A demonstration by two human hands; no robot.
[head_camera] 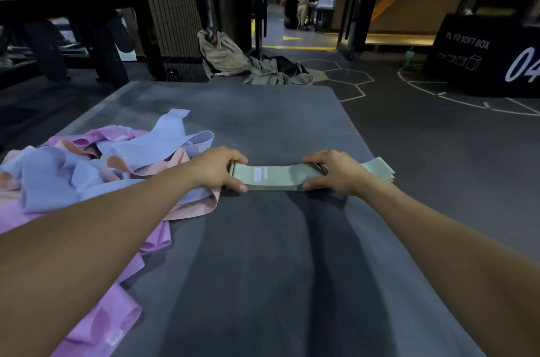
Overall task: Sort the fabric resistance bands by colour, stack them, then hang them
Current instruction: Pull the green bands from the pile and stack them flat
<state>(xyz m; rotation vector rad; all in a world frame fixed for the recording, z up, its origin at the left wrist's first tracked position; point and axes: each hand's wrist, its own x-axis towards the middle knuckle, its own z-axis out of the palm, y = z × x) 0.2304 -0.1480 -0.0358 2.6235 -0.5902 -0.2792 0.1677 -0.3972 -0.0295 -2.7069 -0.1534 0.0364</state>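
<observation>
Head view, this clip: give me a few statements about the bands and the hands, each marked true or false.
1. Both hands grip the green stack. True: left hand at one end, right hand at the other.
2. The green stack hangs from a hook. False: it lies on the grey mat.
3. The unsorted pile lies left of the green stack. True.
4. The pile is all one colour. False: it mixes blue, pink and purple bands.
5. A purple band is in the right hand. False: it lies on the mat.
</observation>
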